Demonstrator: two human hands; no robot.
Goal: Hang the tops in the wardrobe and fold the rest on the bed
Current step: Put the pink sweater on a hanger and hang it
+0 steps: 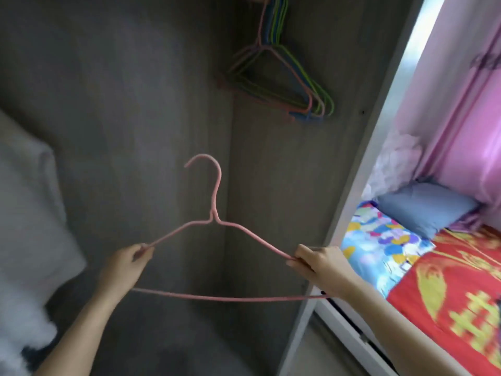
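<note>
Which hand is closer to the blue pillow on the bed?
Right. The right hand grips the hanger near the edge of the wardrobe, below and left of the pillow; the left hand grips its other end, farther left.

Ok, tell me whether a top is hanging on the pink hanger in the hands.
No: the pink hanger is bare wire, pinched at one shoulder by the left hand and at the other by the right hand.

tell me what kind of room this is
Probably a bedroom, viewed from an open wardrobe: spare coloured hangers hang inside, a bed with a blue pillow stands on the right, and pink curtains hang behind it.
</note>
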